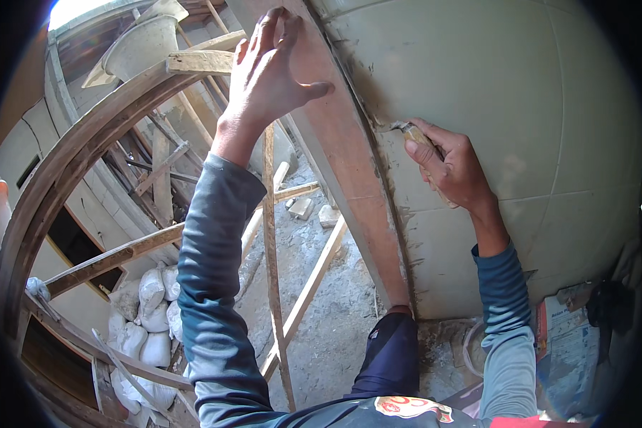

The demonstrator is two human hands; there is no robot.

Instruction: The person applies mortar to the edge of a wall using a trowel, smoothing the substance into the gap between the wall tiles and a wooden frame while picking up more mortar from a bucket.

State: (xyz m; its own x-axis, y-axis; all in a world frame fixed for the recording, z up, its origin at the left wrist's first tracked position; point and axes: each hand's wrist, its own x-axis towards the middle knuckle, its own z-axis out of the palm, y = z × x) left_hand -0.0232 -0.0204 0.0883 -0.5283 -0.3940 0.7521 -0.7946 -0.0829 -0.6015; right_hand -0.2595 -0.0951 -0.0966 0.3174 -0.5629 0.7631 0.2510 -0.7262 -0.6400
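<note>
My left hand (267, 78) rests with fingers spread on the upper part of a long pinkish board (360, 214), which runs down beside a pale tiled wall (492, 78). My right hand (442, 164) is closed round the worn wooden handle of a small scraper-like tool (414, 132). Its blade is at the wall beside the board's edge, just right of the board, where dark smears line the tiles. My leg (381, 357) in dark trousers is below, at the board's lower end.
Wooden frames and battens (299, 299) cross the left side over a dusty concrete floor (321, 264). White sacks (150, 321) are piled lower left, rubble (328, 215) lies mid-floor, a pale basin (139, 43) sits upper left, and cluttered packaging (563, 349) is at lower right.
</note>
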